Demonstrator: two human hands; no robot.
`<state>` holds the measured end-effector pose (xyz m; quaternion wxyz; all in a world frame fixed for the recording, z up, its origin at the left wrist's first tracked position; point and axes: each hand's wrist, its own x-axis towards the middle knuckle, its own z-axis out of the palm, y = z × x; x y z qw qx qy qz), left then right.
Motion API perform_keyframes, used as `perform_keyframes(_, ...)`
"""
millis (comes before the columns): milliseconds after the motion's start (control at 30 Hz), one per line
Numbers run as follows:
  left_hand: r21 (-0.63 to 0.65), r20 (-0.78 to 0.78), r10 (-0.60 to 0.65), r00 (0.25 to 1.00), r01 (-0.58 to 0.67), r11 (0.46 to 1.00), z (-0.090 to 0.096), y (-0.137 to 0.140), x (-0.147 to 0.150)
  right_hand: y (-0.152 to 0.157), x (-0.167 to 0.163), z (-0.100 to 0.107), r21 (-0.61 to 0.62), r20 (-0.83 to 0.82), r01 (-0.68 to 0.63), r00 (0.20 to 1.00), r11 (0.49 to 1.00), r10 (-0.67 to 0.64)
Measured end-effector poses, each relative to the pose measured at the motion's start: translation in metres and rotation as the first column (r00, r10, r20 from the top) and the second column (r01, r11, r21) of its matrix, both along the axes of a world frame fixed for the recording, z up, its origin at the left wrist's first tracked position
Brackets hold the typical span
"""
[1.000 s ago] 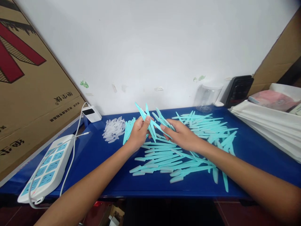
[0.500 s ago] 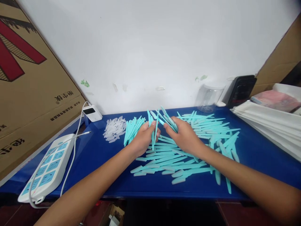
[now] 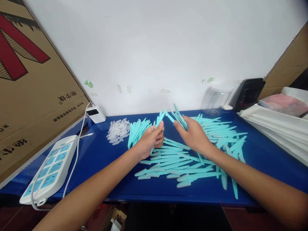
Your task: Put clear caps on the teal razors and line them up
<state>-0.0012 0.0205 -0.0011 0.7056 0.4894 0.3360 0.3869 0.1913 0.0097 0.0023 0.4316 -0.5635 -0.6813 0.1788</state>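
Upper left of the frame: carton [image 3: 31, 80]. Lower left: power strip [image 3: 51, 168] on the bench [image 3: 95, 150]. Mid-frame: heaped pieces [image 3: 117, 131] left of a stick pile [image 3: 137, 130], larger stick spread [image 3: 192, 157] to its right. Right of centre: jar [image 3: 217, 101] before the wall [image 3: 149, 54].

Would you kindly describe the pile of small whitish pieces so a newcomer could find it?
Find the blue table against the wall. Left of the small turquoise pile beside the left hand lies the whitish pile, with shorter, paler pieces.

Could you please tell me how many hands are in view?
2: the left hand grips turquoise sticks above the blue table; the right hand, to its right, holds more of them.
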Motion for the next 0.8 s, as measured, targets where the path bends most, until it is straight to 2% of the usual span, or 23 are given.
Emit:
perform_keyframes(100,0.02,0.011,0.081,0.997,-0.081,0.996,0.0,0.005,-0.002,0.0,0.003,0.006,-0.044,-0.072,0.001,0.997,0.999,-0.005)
perform_keyframes(233,0.133,-0.026,0.286,0.958,-0.28,0.951,-0.002,0.017,-0.01,-0.003,0.004,0.013,-0.103,-0.139,-0.182,0.976,0.978,0.167)
perform_keyframes(300,0.197,-0.047,0.35,0.936,-0.335,0.922,-0.001,0.023,-0.016,-0.005,0.004,0.016,-0.108,-0.15,-0.261,0.958,0.959,0.244)
perform_keyframes(567,0.359,-0.182,0.345,0.921,-0.265,0.895,0.012,0.03,-0.034,-0.007,0.005,0.017,-0.111,-0.142,-0.351,0.931,0.93,0.335)
perform_keyframes(667,0.405,-0.228,0.41,0.883,-0.297,0.865,0.018,0.042,-0.051,-0.009,0.005,0.019,-0.1,-0.109,-0.376,0.924,0.921,0.366)
perform_keyframes(733,0.474,-0.241,0.569,0.786,-0.416,0.776,0.028,0.055,-0.074,-0.009,0.006,0.02,-0.093,-0.08,-0.363,0.931,0.927,0.356)
perform_keyframes(767,0.553,-0.247,0.685,0.686,-0.48,0.681,0.034,0.062,-0.088,-0.009,0.007,0.02,-0.097,-0.066,-0.349,0.937,0.932,0.344)
perform_keyframes(800,0.66,-0.272,0.774,0.571,-0.475,0.582,0.04,0.068,-0.104,-0.009,0.007,0.02,-0.107,-0.053,-0.335,0.942,0.936,0.332)
